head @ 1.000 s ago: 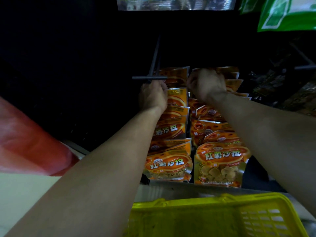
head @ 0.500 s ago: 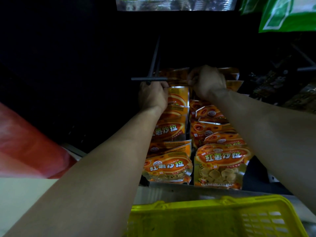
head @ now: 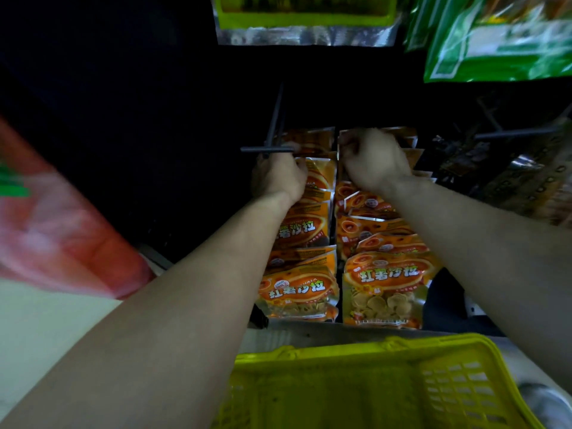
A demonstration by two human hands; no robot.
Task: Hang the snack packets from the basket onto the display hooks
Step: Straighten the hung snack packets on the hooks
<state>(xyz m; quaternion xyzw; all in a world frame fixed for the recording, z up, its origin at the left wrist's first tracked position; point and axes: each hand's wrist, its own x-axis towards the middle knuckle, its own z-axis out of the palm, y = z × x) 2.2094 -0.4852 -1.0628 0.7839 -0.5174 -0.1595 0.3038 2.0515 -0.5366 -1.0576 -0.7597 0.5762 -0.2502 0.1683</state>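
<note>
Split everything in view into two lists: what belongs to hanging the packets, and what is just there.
Job in hand:
orange packets
hook
yellow basket
left hand
right hand

Just there:
green bags
red bag
dark packets

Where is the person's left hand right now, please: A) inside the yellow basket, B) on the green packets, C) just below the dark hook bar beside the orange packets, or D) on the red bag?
C: the left hand sits just below the dark hook bar, against the left column of orange packets.
</note>
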